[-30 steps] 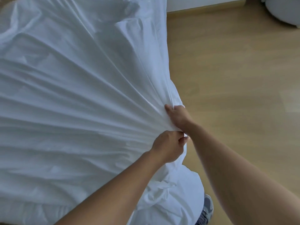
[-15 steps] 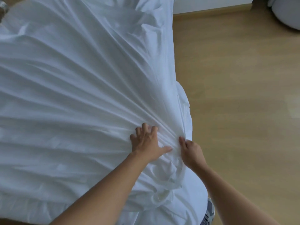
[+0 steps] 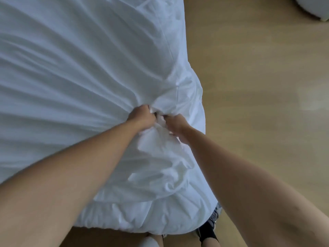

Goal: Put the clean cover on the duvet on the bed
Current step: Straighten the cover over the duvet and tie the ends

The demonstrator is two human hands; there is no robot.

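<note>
1. Both hands are closed on fabric. My left hand (image 3: 142,116) is fisted, fingers fully curled round a gathered bunch of the cover (image 3: 80,77). My right hand (image 3: 176,125) sits just beside it, nearly touching, fingers curled into the same bunch.
2. Cover: white, spread across the bed, with taut pleats fanning out from my grip toward the far side. The grip point lies near the bed's right-hand corner.
3. Floor (image 3: 258,104): pale wood, to the right of the bed.
4. Duvet: not separable from the cover by sight. I judge the padded bulk (image 3: 142,216) hanging at the near edge, below my wrists, to be the duvet.
5. Shoe (image 3: 206,232): dark, on the floor under that bulk.
6. Fault: filling bunches inside. Cause: pulling only the outer layer, so the cover slides over the duvet corner instead of carrying it.
7. Fault: seam strain. Cause: all tension routed through one small bunch.
8. Fault: bedding slides to the floor. Cause: the overhang at the corner dragging the rest after it.
9. Fault: tripping. Cause: hanging fabric close to my foot.
</note>
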